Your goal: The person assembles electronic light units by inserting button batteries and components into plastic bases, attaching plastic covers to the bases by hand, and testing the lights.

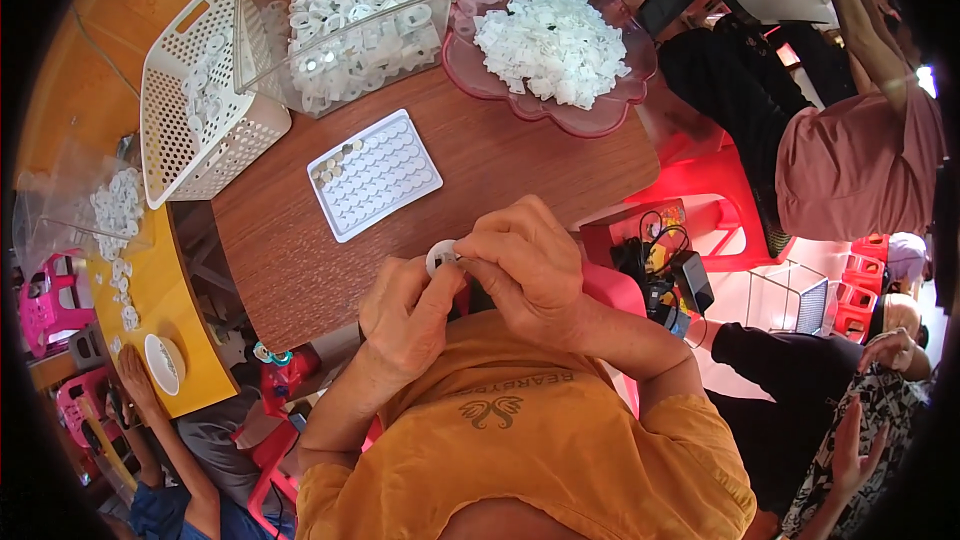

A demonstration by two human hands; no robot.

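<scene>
Head view: a small round white piece (436,255) is pinched by the left hand (405,315), its fingers curled nearly closed; its right edge is gripped by the right hand's (525,265) bunched fingertips, nearer the body than the white tray (390,180).

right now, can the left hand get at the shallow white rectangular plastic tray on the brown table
Probably yes: the left hand is close to the tray, and only brown tabletop seems to lie between them, though it seems to hold a small round white part.
</scene>
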